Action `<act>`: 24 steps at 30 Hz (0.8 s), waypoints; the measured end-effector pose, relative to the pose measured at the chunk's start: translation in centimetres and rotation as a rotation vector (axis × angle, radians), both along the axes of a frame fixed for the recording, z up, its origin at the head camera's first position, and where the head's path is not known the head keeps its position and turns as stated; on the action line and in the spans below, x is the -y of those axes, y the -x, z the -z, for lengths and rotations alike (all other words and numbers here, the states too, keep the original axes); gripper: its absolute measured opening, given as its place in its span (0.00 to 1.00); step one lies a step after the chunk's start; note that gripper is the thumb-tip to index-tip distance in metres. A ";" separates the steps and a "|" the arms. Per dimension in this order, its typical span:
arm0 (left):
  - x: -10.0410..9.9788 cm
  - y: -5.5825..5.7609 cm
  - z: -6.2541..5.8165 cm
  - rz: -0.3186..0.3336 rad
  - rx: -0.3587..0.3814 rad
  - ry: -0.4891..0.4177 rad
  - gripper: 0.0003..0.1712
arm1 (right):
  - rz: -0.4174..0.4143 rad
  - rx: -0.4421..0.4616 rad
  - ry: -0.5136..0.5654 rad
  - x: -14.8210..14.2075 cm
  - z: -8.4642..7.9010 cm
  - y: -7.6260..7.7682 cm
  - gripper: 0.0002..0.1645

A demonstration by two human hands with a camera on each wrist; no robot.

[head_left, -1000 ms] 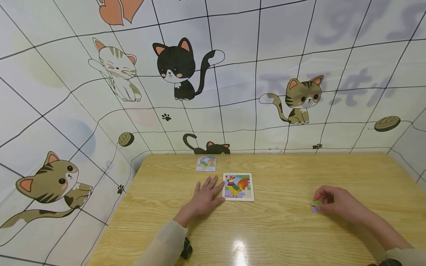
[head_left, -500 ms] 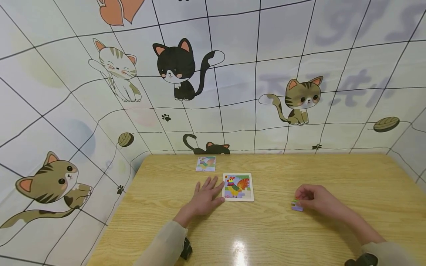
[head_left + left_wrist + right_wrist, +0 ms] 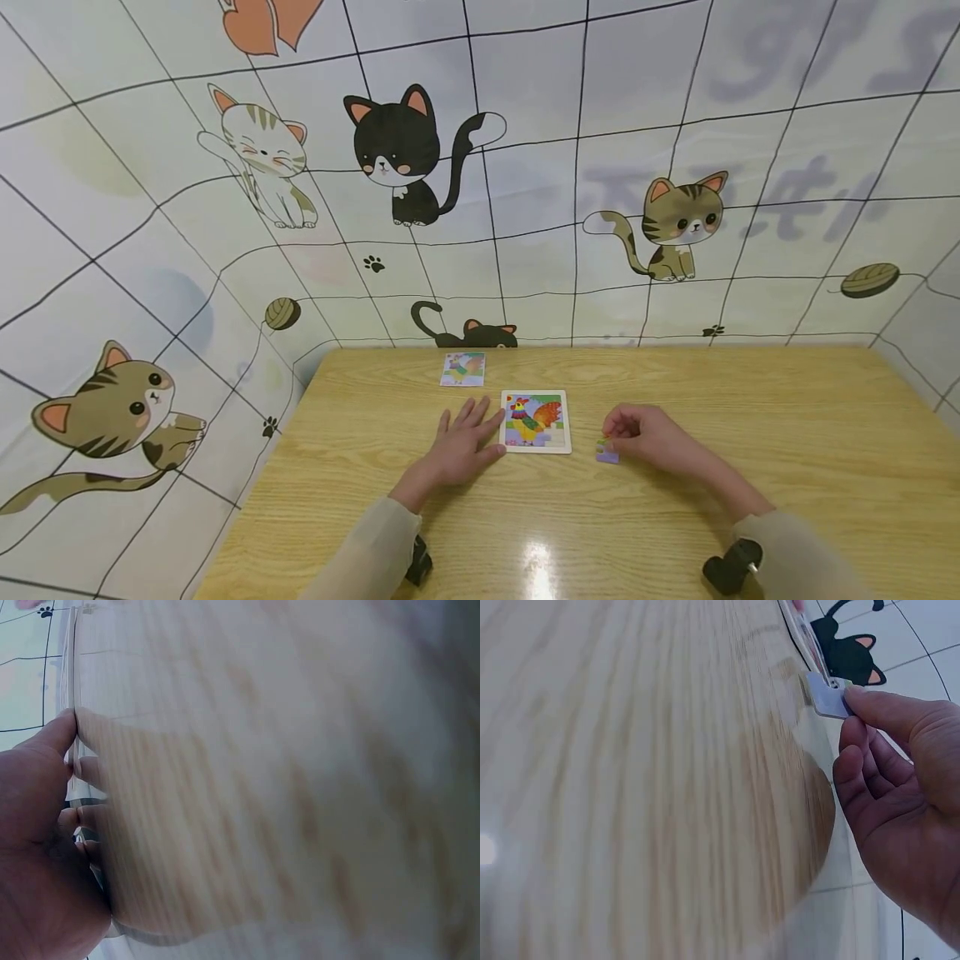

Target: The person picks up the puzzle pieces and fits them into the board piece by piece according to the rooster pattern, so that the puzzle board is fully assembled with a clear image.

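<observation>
A framed jigsaw puzzle (image 3: 534, 421) with a rooster picture lies on the table; a pale patch without a piece shows at its lower right. My left hand (image 3: 463, 446) lies flat with spread fingers, thumb and fingertips at the puzzle's left edge. In the left wrist view that hand (image 3: 45, 832) rests along the table. My right hand (image 3: 645, 437) pinches a small purple and green puzzle piece (image 3: 608, 455) between thumb and fingers, just right of the frame. The right wrist view shows the piece (image 3: 827, 696) at the thumb tip, its other fingers curled below.
A small card (image 3: 462, 369) with a paler rooster picture lies behind the puzzle, to the left. The wooden table (image 3: 750, 400) meets a wall (image 3: 540, 275) with cat drawings at its back edge.
My right hand has moved left across the table with the puzzle piece, from far right to close beside the puzzle. The left hand has stayed in place.
</observation>
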State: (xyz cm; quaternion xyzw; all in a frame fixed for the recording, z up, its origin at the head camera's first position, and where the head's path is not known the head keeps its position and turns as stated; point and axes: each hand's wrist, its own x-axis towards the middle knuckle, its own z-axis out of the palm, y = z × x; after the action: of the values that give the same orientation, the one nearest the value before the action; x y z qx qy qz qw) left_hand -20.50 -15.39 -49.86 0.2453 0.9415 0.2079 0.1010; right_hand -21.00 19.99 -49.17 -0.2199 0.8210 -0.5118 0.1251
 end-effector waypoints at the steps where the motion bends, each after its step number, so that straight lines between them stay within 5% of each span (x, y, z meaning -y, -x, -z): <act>1: 0.0 0.0 0.0 0.002 0.000 0.001 0.36 | -0.001 0.000 -0.002 0.4 0.0 0.2 0.08; 24: 0.0 0.1 0.0 -0.007 0.012 0.005 0.37 | 0.035 0.035 0.021 5.3 -0.6 2.5 0.07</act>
State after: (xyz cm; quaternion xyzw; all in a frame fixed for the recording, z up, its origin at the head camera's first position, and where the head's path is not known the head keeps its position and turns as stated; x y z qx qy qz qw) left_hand -20.60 -15.35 -49.91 0.2403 0.9423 0.2072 0.1066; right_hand -23.53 14.67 -48.56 -0.1980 0.8169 -0.5263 0.1282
